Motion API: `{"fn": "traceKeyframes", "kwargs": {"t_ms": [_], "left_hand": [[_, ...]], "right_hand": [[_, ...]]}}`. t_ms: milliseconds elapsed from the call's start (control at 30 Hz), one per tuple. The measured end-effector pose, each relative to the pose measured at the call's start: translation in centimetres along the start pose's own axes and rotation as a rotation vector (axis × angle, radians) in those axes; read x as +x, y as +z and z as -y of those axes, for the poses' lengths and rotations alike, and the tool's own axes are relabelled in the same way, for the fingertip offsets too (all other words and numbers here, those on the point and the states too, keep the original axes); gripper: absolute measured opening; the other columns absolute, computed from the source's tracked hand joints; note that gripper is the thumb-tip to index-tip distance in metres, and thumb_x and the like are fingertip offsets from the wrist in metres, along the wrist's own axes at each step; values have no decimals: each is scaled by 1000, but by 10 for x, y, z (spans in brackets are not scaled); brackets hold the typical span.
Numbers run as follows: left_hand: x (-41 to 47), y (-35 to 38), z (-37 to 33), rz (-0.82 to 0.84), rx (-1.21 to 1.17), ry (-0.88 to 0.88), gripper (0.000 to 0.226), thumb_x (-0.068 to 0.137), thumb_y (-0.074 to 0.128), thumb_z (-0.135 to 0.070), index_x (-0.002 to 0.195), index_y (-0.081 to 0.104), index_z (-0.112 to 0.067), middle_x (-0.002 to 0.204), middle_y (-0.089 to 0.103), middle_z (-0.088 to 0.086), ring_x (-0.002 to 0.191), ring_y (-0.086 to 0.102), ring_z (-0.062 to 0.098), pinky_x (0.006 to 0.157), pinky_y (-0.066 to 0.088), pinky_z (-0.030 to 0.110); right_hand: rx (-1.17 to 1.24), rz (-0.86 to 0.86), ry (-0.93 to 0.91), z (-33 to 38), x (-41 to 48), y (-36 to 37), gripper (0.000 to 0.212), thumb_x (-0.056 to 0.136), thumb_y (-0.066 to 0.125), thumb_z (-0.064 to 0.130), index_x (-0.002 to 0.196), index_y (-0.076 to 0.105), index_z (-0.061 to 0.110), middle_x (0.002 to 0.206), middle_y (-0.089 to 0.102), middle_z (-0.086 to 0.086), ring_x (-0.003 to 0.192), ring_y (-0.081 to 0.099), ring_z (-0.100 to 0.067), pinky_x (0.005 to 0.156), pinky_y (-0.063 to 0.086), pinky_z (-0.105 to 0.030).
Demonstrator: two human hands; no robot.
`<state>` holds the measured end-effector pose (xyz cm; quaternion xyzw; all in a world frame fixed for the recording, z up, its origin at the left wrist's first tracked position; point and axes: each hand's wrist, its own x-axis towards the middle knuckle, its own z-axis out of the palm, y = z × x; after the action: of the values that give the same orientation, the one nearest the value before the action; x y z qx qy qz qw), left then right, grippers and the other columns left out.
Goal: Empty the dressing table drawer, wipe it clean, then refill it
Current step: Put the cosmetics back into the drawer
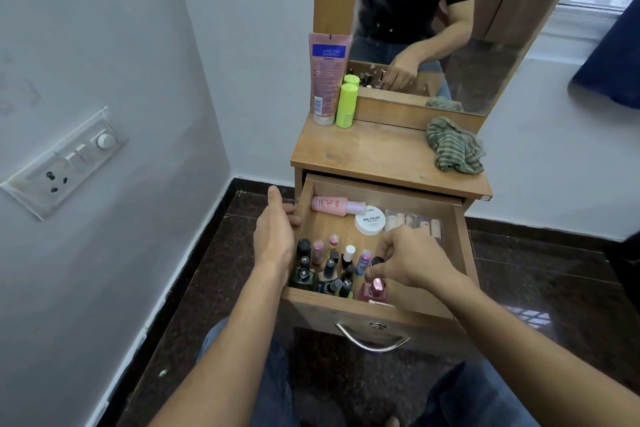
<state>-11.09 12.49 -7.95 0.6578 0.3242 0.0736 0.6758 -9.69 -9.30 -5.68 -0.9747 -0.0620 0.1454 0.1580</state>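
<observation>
The right hand (412, 258) reaches down into the open brown wooden drawer (462, 239), and its thumb and fingertips (369, 276) pinch the shiny pink cap of a small pink glass bottle (366, 292) that stands against the front wall. The left hand (275, 236) lies along the drawer's left wall, its fingers hooked over the rim to steady it. The bottle looks light, rigid and smooth, so it could slip or crack if knocked. The cap gives the only free purchase from above, though a hold lower on the shoulder would be safer if the cap is loose. Its long axis runs roughly vertical, with the cap pointing up into the pinch. Just left of the grip a tight cluster of upright nail polish bottles (329, 270) stands very close by, so a straight lift is probably best. Beyond the grip, toward the drawer's back, lie a round white tub (370, 219), a clear packet (415, 220) and a pale pink bottle on its side (332, 205). Further beyond, on the tabletop, sits a crumpled green striped cloth (453, 146).
</observation>
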Motion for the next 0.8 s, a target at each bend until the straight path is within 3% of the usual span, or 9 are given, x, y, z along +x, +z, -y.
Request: {"fn": "traceKeyframes", "kwargs": {"t_ms": [400,667,800], "left_hand": [[1,1,0,-7,23,19,71,93,19,-77,94,70,-27,87,73,-1,81,62,18,96,51,52],[1,0,1,1,48,31,71,96,17,-75,96,69,-27,89,72,-1,82,62,18,95,51,50],[1,0,0,-5,71,49,68,99,17,-73,94,69,-28,90,72,-1,85,64,19,93,51,49]], "right_hand": [[-25,81,-5,3,6,6,37,62,93,49,75,68,25,80,70,9,82,66,-15,71,56,-33],[48,153,16,3,7,-6,41,55,95,52,75,72,24,74,73,8,70,68,-11,74,60,-36],[88,180,48,2,7,-15,43,56,95,51,77,72,22,72,75,3,57,67,-8,65,55,-28]]}}
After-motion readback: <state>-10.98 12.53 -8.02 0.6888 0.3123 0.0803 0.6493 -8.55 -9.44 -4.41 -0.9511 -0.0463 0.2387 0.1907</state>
